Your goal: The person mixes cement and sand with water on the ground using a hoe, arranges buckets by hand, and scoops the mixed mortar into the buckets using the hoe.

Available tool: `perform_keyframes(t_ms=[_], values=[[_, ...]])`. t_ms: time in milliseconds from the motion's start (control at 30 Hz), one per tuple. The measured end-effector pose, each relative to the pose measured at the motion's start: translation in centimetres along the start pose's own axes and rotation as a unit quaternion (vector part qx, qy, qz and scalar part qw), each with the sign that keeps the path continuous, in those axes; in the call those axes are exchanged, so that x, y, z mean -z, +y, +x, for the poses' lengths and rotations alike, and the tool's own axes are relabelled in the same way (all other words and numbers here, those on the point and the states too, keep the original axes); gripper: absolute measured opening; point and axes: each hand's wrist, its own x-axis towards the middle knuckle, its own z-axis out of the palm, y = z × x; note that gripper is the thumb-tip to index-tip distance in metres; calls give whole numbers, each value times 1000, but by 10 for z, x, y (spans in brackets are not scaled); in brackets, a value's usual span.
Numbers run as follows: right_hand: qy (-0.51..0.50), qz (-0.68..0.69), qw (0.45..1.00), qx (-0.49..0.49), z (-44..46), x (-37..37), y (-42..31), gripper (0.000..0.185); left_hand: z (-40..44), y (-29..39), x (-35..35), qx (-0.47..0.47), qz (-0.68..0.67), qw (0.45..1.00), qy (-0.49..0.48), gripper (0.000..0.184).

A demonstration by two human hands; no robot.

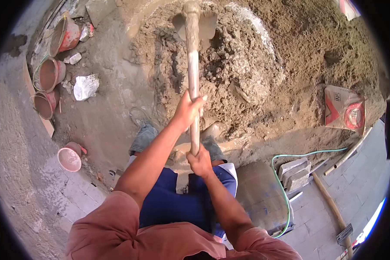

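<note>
A hoe [193,65] with a long wooden handle stretches away from me. Its metal blade [208,25] rests at the far side of a heap of wet grey mortar [251,65], partly sunk or smeared; how deep I cannot tell. My left hand [189,111] wraps the middle of the handle, thumb along it. Nearer my body, my right hand [200,161] is closed round the handle's end. Both my feet stand at the near edge of the mix, below rolled trouser legs.
Several mortar-stained buckets [51,74] lie along the left, with a smaller bucket [69,158] nearer. A torn white bag piece [86,87] lies beside them. At right are a cement bag [344,108], a green hose [286,190], a grey container [262,190], stacked blocks [295,174] and a wooden-handled tool [331,203].
</note>
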Motion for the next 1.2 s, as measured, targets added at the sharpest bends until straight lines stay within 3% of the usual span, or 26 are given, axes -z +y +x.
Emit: perform_keyframes(t_ms=[100,167,200,300,367,400,433,467,500,533,567,600,633,667,767,833,867,900,933,967,1000,1033,1067,1100,1167,1200], values=[[19,112,990,81,180,28,-98,38,146,101,1,-147,245,954,87,39],[-33,214,963,158,283,54,-157,12,237,135,9,-197,478,840,165,57],[-39,320,931,169,325,54,-174,9,286,136,22,-185,533,811,153,61],[-66,309,945,81,343,58,-167,8,309,132,26,-115,749,652,31,63],[-40,168,985,19,281,50,-121,9,270,105,7,-58,781,622,0,66],[-5,201,979,20,251,35,-82,13,255,82,4,-9,687,726,32,66],[-47,193,980,-16,206,44,-65,16,241,61,0,30,579,811,76,67],[-37,232,971,-45,159,50,-58,17,223,33,-4,23,570,818,67,67],[-36,239,968,-69,132,44,-24,19,206,3,-2,60,480,874,34,64],[-25,127,987,-98,91,53,-17,27,159,-8,-14,113,389,914,24,61],[3,117,988,-97,53,47,16,31,153,-77,-2,82,229,970,19,33],[-23,74,987,-144,8,55,20,31,74,-64,-25,109,142,984,-6,30],[-31,112,981,-155,-37,44,61,33,32,-106,-17,139,36,989,-39,35],[-26,11,990,-138,-80,40,83,36,-20,-112,-22,174,-100,979,-46,42],[-65,39,995,-68,-132,34,109,33,-96,-161,-7,127,-56,985,-100,49],[-102,146,984,-22,-114,26,100,30,-87,-111,-8,62,36,994,-81,52],[-182,268,935,-142,-79,26,86,24,-59,-87,-1,15,66,995,-76,53],[-159,317,935,-6,-26,7,76,22,-10,-54,6,5,162,986,-32,49],[-177,484,857,10,29,-4,32,21,34,-2,4,-50,220,974,7,47],[-196,522,828,60,88,-10,-11,22,84,46,6,-79,321,942,57,47],[-244,623,740,65,145,-17,-55,21,111,104,0,-99,385,914,81,50],[-242,662,702,98,195,-22,-101,14,164,126,9,-116,455,873,134,55],[-261,696,658,116,243,-24,-137,11,231,141,31,-164,551,799,176,49],[-316,726,603,91,296,-30,-161,8,241,172,32,-97,710,693,71,43],[-189,726,662,-2,305,-16,-209,6,263,171,48,-105,829,549,21,41],[-209,717,664,7,299,-25,-194,6,261,160,54,-32,798,600,50,39]])
